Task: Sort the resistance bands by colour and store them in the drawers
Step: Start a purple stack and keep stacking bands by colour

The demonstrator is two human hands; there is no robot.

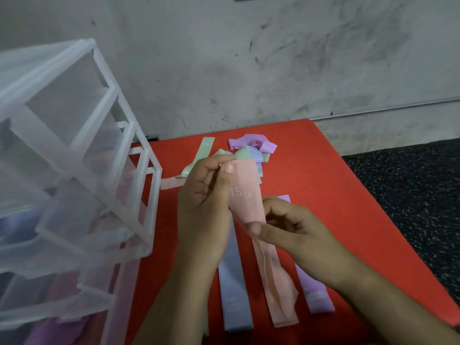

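Note:
A pink resistance band (246,195) marked "15 LB" is held up between both hands above the red mat (323,175). My left hand (204,202) pinches its top edge. My right hand (291,227) pinches its lower part. Flat on the mat below lie a blue band (234,295), another pink band (278,290) and a purple band (313,295). Behind the hands sits a loose pile of green, blue and purple bands (251,150). A green band (202,153) lies stretched out towards the pile. The translucent drawer unit (74,170) stands at the left.
Purple and pinkish shapes show through the drawer unit's lower drawers (57,332). A pale pink band end (171,183) lies beside the unit's frame. A stained grey wall (249,58) rises behind the mat, and dark speckled flooring (410,190) lies to the right.

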